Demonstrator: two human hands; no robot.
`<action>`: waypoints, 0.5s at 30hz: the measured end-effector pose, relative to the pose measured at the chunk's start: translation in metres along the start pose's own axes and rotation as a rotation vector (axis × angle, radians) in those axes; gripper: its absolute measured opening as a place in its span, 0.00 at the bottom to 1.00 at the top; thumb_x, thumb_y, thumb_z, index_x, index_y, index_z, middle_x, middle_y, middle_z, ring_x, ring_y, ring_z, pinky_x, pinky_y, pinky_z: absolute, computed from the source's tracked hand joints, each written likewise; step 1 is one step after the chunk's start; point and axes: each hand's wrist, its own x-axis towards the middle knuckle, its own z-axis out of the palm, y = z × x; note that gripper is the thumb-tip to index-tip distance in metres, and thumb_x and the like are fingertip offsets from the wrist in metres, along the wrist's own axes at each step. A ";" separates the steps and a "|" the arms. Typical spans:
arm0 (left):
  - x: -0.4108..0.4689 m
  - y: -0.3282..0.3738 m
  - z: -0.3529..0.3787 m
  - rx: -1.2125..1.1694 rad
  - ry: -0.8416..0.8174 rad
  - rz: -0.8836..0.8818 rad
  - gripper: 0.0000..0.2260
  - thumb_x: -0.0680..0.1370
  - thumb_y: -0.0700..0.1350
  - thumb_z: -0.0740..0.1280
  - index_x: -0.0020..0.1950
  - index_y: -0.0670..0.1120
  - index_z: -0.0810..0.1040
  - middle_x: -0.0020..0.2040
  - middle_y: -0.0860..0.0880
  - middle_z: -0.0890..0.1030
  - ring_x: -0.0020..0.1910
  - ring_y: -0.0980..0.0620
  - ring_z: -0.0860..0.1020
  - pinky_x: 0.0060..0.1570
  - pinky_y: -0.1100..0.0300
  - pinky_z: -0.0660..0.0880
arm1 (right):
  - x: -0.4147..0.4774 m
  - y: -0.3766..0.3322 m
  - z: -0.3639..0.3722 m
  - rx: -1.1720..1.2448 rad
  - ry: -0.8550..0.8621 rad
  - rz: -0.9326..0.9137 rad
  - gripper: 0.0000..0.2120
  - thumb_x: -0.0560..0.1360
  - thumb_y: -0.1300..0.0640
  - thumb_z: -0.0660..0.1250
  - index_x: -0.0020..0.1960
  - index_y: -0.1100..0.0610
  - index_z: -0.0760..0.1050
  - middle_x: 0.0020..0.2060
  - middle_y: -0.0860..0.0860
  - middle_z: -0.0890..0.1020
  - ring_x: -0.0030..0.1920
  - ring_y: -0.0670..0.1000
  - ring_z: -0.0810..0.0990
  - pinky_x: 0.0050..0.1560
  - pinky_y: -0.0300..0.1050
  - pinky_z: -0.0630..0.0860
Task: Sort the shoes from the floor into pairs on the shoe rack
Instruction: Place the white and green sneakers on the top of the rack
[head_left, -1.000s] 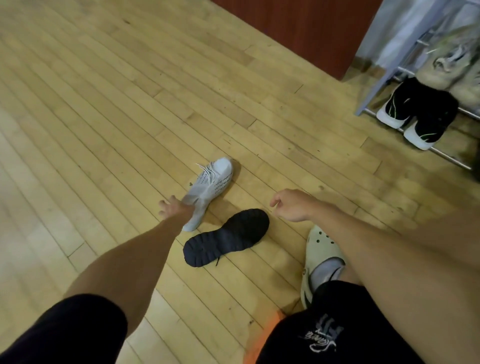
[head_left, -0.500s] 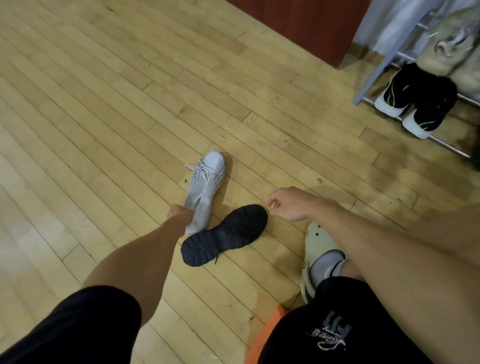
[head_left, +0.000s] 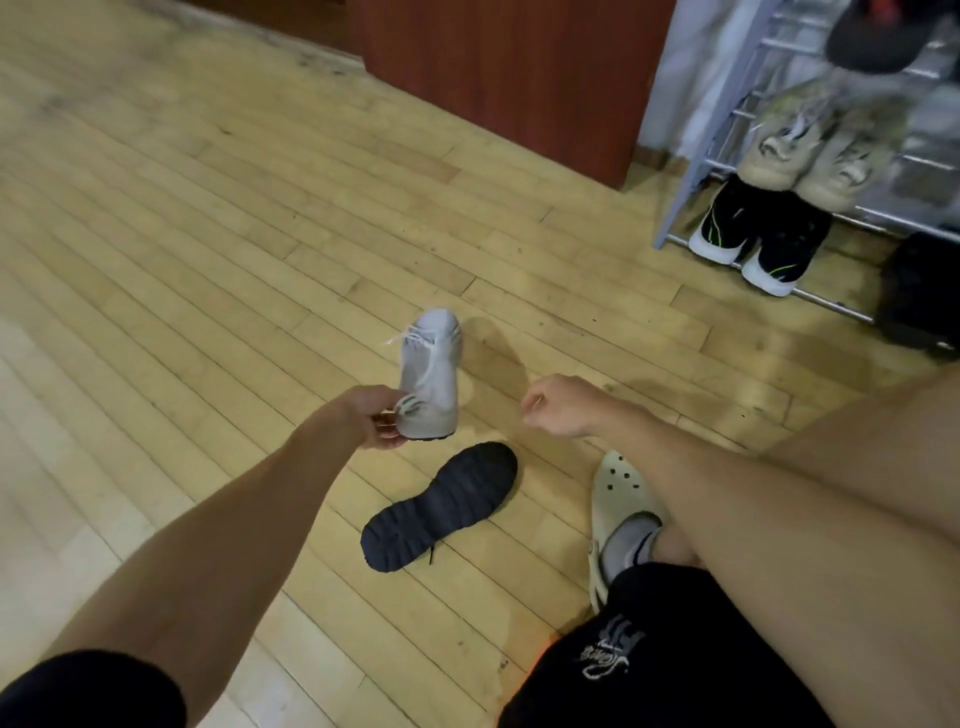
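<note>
My left hand (head_left: 375, 418) grips the heel of a white lace-up sneaker (head_left: 431, 369) and holds it just above the wooden floor, toe pointing away. A black shoe (head_left: 441, 506) lies sole-up on the floor right below it. My right hand (head_left: 558, 405) hovers to the right of the sneaker, fingers loosely curled, holding nothing. The metal shoe rack (head_left: 691, 171) stands at the upper right, with a black-and-white pair (head_left: 758, 239) on its bottom shelf and a beige pair (head_left: 810, 150) on the shelf above.
My foot in a cream clog (head_left: 615, 499) rests on the floor beside the black shoe. A red-brown cabinet (head_left: 509, 78) stands left of the rack. A dark shoe (head_left: 914, 291) sits at the rack's right end, another dark one (head_left: 878, 31) on top.
My left hand closed on the white sneaker's heel and lifted it off the floor, turning its toe away from me. The view swung up toward the rack.
</note>
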 end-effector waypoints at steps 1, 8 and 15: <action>-0.010 0.013 0.011 0.015 -0.028 0.056 0.04 0.74 0.33 0.68 0.42 0.38 0.74 0.43 0.42 0.75 0.39 0.46 0.75 0.47 0.52 0.75 | -0.003 0.002 -0.010 0.031 0.031 0.004 0.16 0.77 0.54 0.62 0.63 0.55 0.75 0.63 0.54 0.77 0.61 0.54 0.76 0.53 0.41 0.70; -0.097 0.112 0.133 0.226 -0.314 0.416 0.06 0.70 0.32 0.66 0.38 0.42 0.78 0.36 0.48 0.78 0.35 0.50 0.79 0.34 0.58 0.78 | -0.051 0.006 -0.132 0.459 0.482 -0.037 0.29 0.76 0.38 0.59 0.51 0.65 0.78 0.48 0.60 0.83 0.49 0.60 0.81 0.53 0.50 0.77; -0.200 0.161 0.277 0.503 -0.597 0.657 0.10 0.72 0.29 0.62 0.38 0.38 0.82 0.36 0.45 0.83 0.33 0.49 0.81 0.35 0.57 0.81 | -0.167 0.079 -0.241 0.392 0.856 -0.045 0.14 0.75 0.55 0.68 0.58 0.58 0.77 0.47 0.51 0.81 0.51 0.55 0.81 0.56 0.52 0.77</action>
